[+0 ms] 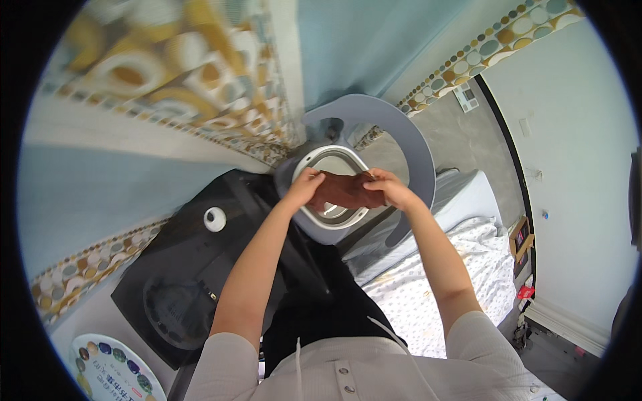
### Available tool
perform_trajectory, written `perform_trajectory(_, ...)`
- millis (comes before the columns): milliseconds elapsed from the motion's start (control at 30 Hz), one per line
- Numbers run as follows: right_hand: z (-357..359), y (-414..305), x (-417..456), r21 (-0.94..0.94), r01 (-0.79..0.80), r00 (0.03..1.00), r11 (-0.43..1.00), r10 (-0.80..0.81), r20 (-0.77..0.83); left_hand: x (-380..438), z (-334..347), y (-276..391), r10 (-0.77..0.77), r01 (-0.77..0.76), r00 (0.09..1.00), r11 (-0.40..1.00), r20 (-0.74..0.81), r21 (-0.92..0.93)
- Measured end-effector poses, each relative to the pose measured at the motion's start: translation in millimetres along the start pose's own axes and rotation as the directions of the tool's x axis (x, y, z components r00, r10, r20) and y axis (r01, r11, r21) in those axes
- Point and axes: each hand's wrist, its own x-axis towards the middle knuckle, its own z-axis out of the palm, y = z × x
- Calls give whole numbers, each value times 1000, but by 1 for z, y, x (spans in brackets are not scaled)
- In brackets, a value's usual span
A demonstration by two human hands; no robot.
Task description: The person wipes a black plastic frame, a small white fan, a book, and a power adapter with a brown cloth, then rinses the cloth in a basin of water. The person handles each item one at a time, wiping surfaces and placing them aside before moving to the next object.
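Observation:
A dark reddish-brown cloth is stretched between my two hands, over a white and grey basin. My left hand pinches its left end between thumb and fingers. The right end is gripped by my right hand. Beneath the cloth, part of the basin's inside shows, with a bright reflection at the bottom. The basin rests on a grey-blue chair with a curved, ring-like back or armrest. Folds of the cloth hide the middle of the basin.
Left of me stands a glossy black table with a small round white object on it. A round board bearing writing lies at lower left. A bed with a patterned sheet is at right. Patterned curtains hang close beyond the chair.

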Motion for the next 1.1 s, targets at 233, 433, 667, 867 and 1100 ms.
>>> perform_trajectory(233, -61, 114, 139, -775, 63, 806, 629, -491, -332, 61, 43, -56, 391, 19, 850, 645, -352, 764)
perform_trajectory(433, -26, 164, 154, -993, 121, 854, 0, -510, 104, 75, 71, -131, 215, -60, 976, 161, 25, 985)
perform_trajectory(667, -38, 196, 187, -992, 45, 911, -121, -402, 91, 110, 82, -166, 227, 8, 973, 144, -41, 989)
perform_trajectory(867, -37, 217, 196, -999, 33, 907, -39, -419, 46, 117, 91, -182, 276, -42, 961, 259, -33, 965)
perform_trajectory(1100, -34, 199, 194, -996, 87, 798, -25, -596, 85, 113, 90, -160, 351, -51, 932, 367, -87, 929)
